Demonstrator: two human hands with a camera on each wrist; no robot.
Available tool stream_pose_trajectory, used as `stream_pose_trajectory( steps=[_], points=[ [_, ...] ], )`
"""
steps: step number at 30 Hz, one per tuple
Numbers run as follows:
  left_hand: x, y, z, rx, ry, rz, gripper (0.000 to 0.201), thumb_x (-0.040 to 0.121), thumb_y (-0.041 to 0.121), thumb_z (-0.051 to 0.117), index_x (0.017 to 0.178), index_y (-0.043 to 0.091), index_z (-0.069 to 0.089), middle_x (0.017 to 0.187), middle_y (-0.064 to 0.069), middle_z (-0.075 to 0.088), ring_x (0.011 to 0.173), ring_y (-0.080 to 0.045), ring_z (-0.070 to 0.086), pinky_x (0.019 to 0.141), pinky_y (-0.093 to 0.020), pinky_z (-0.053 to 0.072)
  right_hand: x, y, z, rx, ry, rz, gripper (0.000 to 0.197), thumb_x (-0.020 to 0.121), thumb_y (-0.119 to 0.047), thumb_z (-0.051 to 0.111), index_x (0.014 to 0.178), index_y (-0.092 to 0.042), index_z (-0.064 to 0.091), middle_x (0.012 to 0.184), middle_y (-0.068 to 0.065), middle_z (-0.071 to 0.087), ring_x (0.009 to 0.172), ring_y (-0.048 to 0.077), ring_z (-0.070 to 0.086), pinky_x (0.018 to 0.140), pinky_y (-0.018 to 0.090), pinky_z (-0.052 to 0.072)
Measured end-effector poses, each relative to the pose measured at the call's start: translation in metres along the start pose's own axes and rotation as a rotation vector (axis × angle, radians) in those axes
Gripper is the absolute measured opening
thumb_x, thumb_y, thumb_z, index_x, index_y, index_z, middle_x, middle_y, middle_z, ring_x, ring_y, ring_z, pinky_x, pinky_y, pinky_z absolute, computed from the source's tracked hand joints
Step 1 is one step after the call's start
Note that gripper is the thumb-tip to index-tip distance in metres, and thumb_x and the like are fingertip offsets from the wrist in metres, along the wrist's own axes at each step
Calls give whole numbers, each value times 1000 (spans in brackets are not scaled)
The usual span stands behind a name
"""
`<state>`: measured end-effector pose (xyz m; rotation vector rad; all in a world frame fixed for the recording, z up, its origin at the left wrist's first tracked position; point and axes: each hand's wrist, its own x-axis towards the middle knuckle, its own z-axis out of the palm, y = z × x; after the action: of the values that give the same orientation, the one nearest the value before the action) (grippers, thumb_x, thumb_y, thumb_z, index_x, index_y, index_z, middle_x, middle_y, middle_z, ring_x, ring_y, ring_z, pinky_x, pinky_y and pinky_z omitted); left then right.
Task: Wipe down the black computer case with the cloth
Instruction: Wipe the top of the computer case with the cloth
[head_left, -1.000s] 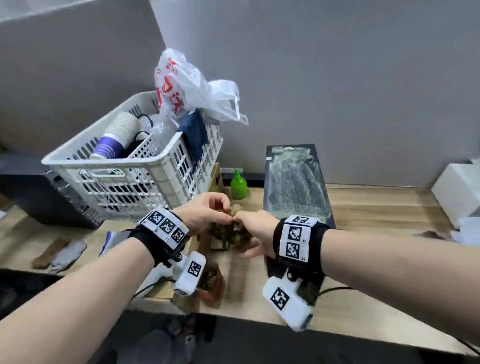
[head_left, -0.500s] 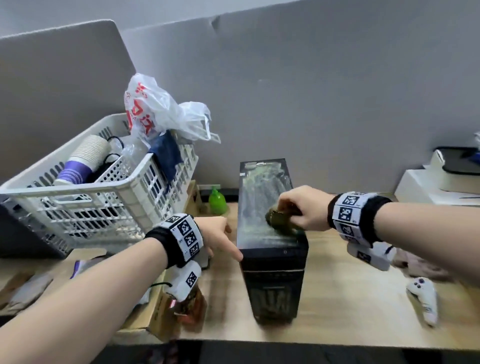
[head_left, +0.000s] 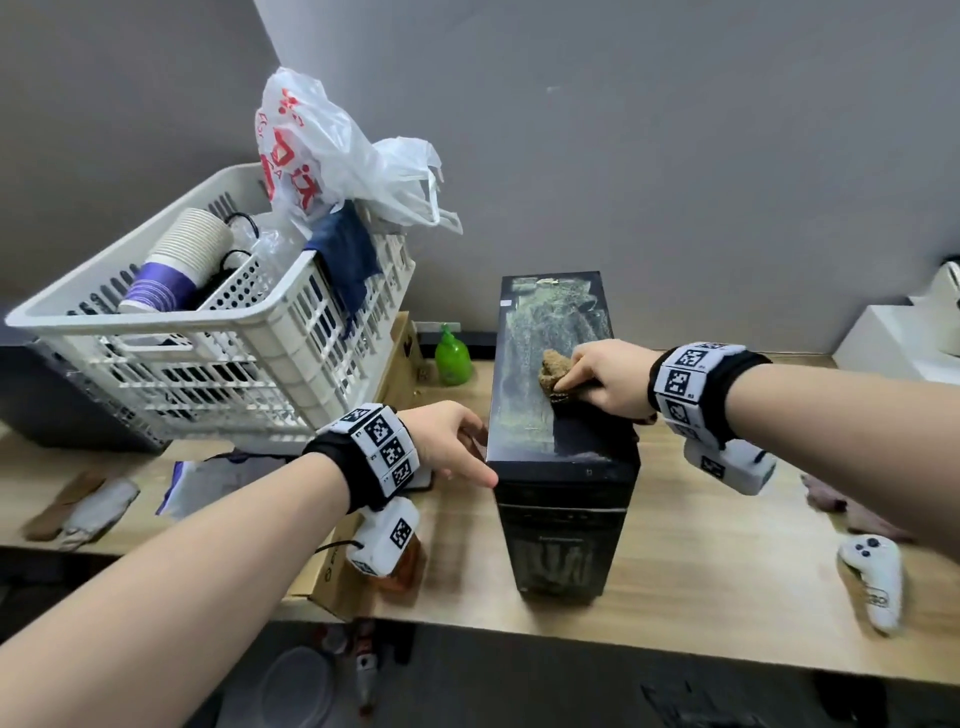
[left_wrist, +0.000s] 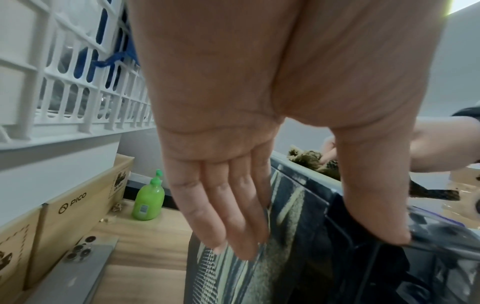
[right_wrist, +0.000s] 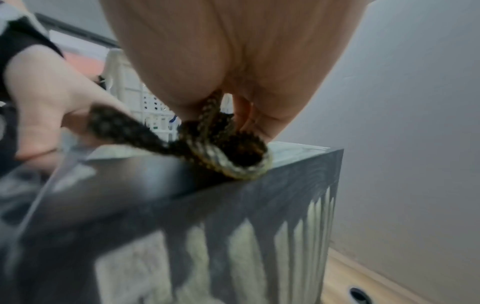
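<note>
Black metal tower computer case, upright on the light wooden desk, its top and sides streaked with pale dust. Brown-and-tan knitted cloth, bunched, lies on the case's top toward its right edge; the right hand grips it with curled fingers and presses it to the top. Left hand: fingers straight and together, laid flat against the case's left side near its front top corner, thumb over the top edge; it holds nothing. Left of the case: a green pump bottle against the grey wall, then a white slotted plastic basket atop brown cardboard boxes. Right of the case: a white handheld controller on the desk.
</note>
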<state>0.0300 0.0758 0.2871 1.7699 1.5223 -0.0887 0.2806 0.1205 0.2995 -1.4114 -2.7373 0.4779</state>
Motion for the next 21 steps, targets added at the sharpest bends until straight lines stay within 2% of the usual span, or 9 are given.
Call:
stream_pose_trajectory(
  steps=[2, 4, 7, 9, 11, 13, 16, 19, 21],
  points=[
    [-1, 2, 1, 49, 43, -15, 56, 70, 33, 87, 116, 19, 60, 93, 6, 67, 88, -15, 65, 79, -27, 54, 3, -7, 0, 7, -37, -6, 34, 91, -16, 53, 121, -28, 66, 118, 1, 57, 114, 23, 55, 98, 24, 40],
    [1, 1, 3, 89, 74, -27, 73, 65, 39, 89, 127, 17, 55, 103, 3, 66, 96, -17, 67, 84, -29, 54, -4, -20, 7, 20, -102, -79, 37, 91, -15, 53, 121, -30, 66, 115, -3, 55, 110, 19, 54, 96, 22, 38],
    [5, -4, 3, 93, 77, -62, 95, 58, 47, 89, 137, 18, 46, 105, 8, 62, 97, -13, 65, 89, -28, 54, -17, -39, 17, 68, -191, -208, 35, 90, -17, 56, 121, -31, 66, 112, -6, 55, 105, 14, 54, 96, 24, 40],
    [8, -4, 2, 102, 70, -80, 106, 53, 52, 89, 141, 19, 41, 104, 9, 63, 96, -11, 65, 92, -32, 54, -16, -42, 19, 72, -209, -242, 34, 91, -18, 57, 121, -29, 66, 107, -8, 54, 103, 14, 54, 92, 21, 39],
    [10, -3, 0, 128, 61, -89, 113, 47, 56, 88, 141, 20, 38, 108, 9, 63, 98, -11, 65, 93, -34, 54, -10, -41, 18, 81, -197, -237, 31, 92, -18, 57, 120, -28, 67, 105, -8, 54, 103, 17, 56, 90, 20, 39],
    [13, -2, -2, 147, 47, -94, 123, 36, 62, 84, 142, 19, 36, 114, 8, 61, 103, -13, 63, 96, -35, 52, 3, -39, 16, 72, -155, -193, 31, 94, -17, 55, 121, -27, 66, 112, -3, 57, 107, 20, 56, 94, 22, 39],
    [13, -2, -3, 149, 43, -121, 135, 28, 66, 81, 144, 17, 32, 112, 10, 60, 105, -14, 62, 97, -36, 52, 23, -41, 11, 48, -82, -114, 34, 95, -13, 52, 124, -25, 64, 120, 2, 57, 113, 24, 54, 96, 24, 37],
    [14, -2, -3, 183, 54, -157, 133, 25, 70, 82, 138, 19, 34, 113, 7, 61, 105, -16, 61, 95, -37, 53, 27, -46, 13, 79, -68, -89, 37, 93, -8, 50, 122, -25, 66, 119, 0, 57, 112, 23, 55, 91, 19, 35],
    [18, -4, -3, 204, 59, -165, 125, 20, 77, 82, 124, 20, 42, 111, 5, 62, 104, -19, 62, 93, -38, 53, 22, -50, 18, 122, -90, -122, 38, 91, -6, 51, 118, -26, 69, 118, -3, 58, 110, 20, 56, 95, 20, 37]
  ],
)
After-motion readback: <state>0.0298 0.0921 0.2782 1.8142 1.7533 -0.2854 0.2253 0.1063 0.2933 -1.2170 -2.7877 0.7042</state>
